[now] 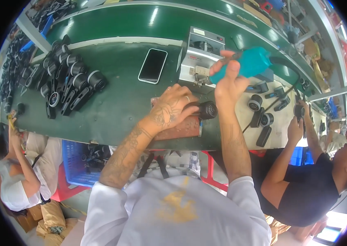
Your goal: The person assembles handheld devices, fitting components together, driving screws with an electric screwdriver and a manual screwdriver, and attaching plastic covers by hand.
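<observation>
My left hand is closed around a black handheld device, whose round, perforated head sticks out to the right of my fingers. The device lies low over a reddish-brown pad on the bench. In my right hand is a teal electric screwdriver, gripped by its body with the tip end pointing left. That tip is close to the front of a grey metal screw feeder; whether the two touch I cannot tell. A dark cable runs from the screwdriver's right end.
A phone lies on the green bench. Several black devices with round heads are piled to the left. More device parts lie on a pale surface to the right. Co-workers sit at both sides. A blue crate stands below.
</observation>
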Demonstrator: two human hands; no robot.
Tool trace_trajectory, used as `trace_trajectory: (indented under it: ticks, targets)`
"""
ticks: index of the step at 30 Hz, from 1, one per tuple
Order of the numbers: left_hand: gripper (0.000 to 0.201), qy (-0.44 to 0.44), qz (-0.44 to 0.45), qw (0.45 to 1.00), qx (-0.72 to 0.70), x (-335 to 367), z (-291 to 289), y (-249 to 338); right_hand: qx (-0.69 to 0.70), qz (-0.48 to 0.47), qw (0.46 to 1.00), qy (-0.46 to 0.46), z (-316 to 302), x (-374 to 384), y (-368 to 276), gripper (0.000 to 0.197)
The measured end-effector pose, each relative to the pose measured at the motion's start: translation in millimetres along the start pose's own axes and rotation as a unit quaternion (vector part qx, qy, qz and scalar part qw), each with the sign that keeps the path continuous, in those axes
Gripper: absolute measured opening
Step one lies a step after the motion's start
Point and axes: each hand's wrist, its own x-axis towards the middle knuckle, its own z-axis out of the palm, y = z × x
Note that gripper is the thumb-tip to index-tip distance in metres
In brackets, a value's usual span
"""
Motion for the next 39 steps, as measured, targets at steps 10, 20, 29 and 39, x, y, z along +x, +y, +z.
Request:
trace_trajectory:
  ticks: [10, 20, 29, 39]
  targets:
    - [0.045, 0.043, 0.029, 0.998, -0.027, -7.6, 8.7, -0.6, -0.051, -0.030, 0.997, -0.057, 0.2, 4.5, 39.6, 0.038]
    - [0.044, 0.045, 0.019, 0.998, -0.033, -9.0, 7.2, -2.1, -0.067, 0.090, 0.993, -0.021, -8.2, -27.5, -5.6, 0.041]
    - [0.044, 0.029, 0.021, 0.999, -0.024, -6.8, 7.2, -1.7, -0.057, 0.077, 0.995, -0.042, -15.2, -37.0, 8.9, 0.043]
    - [0.044, 0.018, 0.010, 1.000, 0.012, -7.3, 6.4, -1.7, 0.006, 0.070, 0.998, -0.007, -10.2, -29.4, 1.1, 0.039]
